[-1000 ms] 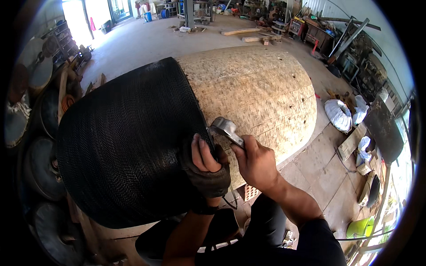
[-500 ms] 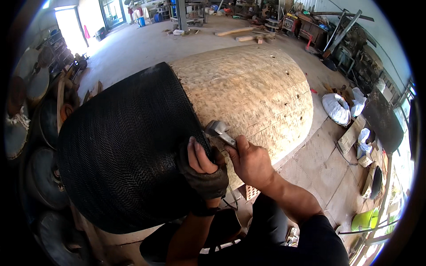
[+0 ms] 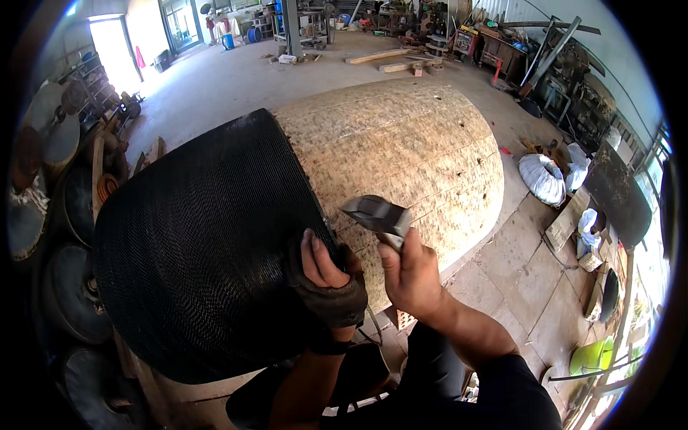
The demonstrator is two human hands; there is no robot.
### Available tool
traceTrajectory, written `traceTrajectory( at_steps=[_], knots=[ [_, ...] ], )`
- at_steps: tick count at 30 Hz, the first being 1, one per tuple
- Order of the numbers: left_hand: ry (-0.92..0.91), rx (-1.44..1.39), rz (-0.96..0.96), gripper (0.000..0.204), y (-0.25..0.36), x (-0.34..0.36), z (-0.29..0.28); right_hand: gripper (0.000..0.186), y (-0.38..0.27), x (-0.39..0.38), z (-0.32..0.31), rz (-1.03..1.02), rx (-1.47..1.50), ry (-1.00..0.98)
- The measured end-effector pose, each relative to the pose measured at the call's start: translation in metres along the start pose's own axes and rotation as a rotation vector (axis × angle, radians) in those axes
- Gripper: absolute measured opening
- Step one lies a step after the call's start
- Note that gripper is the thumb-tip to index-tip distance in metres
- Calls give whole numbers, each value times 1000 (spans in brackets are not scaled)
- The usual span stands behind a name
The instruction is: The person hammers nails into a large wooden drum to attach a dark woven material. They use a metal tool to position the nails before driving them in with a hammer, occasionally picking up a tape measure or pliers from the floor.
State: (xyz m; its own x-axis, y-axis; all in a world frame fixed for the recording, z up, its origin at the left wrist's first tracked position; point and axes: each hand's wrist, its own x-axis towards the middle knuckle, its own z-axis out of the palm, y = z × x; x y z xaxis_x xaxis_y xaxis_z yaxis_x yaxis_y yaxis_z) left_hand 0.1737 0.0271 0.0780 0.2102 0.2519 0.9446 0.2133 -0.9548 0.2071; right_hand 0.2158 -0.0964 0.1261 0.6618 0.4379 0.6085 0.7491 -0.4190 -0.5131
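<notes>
A large drum-shaped form lies in front of me. Its left part is covered with tightly wound black cord (image 3: 193, 236), and its right part is bare, rough pale wood (image 3: 401, 150). My left hand (image 3: 326, 276), in a dark glove that leaves fingertips bare, rests at the edge of the windings with its fingers curled; what they grip is hidden. My right hand (image 3: 416, 276) is closed round the handle of a hammer (image 3: 378, 215). The metal head is raised over the wood, apart from the cord's edge and slightly blurred. A few dark holes dot the wood's far right end.
Dark round discs (image 3: 79, 290) stand along the left side. Wooden planks (image 3: 390, 57) lie on the floor beyond the drum. To the right are a white wrapped coil (image 3: 542, 178), cardboard pieces and a yellow-green bucket (image 3: 591, 357). A perforated brick (image 3: 405, 319) sits below the drum.
The hammer has lifted away from the edge of the black windings, and my right hand has moved slightly right and down. My left hand stays at nearly the same spot.
</notes>
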Motion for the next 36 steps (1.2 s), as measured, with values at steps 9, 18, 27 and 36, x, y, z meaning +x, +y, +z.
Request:
traceTrajectory(
  at_steps=[9, 18, 27, 36],
  knots=[
    [-8, -1, 8, 44, -1, 0, 0, 22, -6, 3, -4, -4, 5, 16],
    [-24, -9, -1, 45, -1, -3, 1, 26, -6, 3, -1, 46, -19, -31],
    [-35, -13, 7, 53, -1, -7, -2, 26, 2, 9, 7, 27, -236, -150],
    [-38, -38, -26, 46, -2, -5, 1, 22, 2, 10, 4, -9, -137, -89]
  ],
)
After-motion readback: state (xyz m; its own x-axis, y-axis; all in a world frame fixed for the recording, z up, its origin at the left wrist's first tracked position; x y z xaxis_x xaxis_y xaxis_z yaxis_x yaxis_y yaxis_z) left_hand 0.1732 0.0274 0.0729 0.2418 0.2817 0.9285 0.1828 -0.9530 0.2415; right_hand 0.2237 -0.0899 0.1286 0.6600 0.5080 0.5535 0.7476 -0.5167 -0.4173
